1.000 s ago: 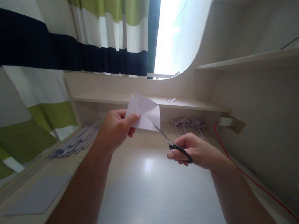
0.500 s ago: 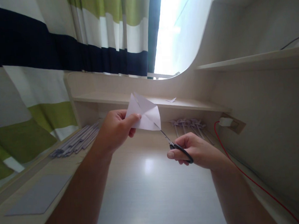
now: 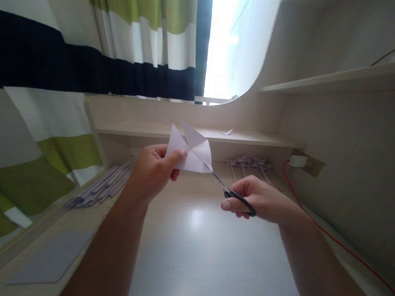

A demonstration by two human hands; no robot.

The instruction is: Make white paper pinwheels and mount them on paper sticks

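Observation:
My left hand (image 3: pixel 160 168) pinches a white paper square (image 3: pixel 198 153) by its left side, thumb on top near the centre. The paper is creased, and a cut from its top edge parts two pointed flaps. In my right hand (image 3: pixel 251 198) is a pair of scissors (image 3: pixel 224 186) with black handles, fingers closed round the loops. The scissors' tip reaches the paper's lower right corner, along a diagonal line there. Both hands are held above the pale desk (image 3: pixel 198 256).
Rolled paper sticks (image 3: pixel 100 186) lie at the left, behind a flat grey sheet (image 3: pixel 51 257). Several paper pinwheels (image 3: pixel 247 162) rest under the shelf (image 3: pixel 142 130), which bears a folded paper piece (image 3: pixel 226 132). A red cable (image 3: pixel 325 229) runs from a white charger (image 3: pixel 298 161) down the right side.
The upper flaps of the paper have spread further apart, widening the gap at its top. Both hands and the scissors have stayed almost in place.

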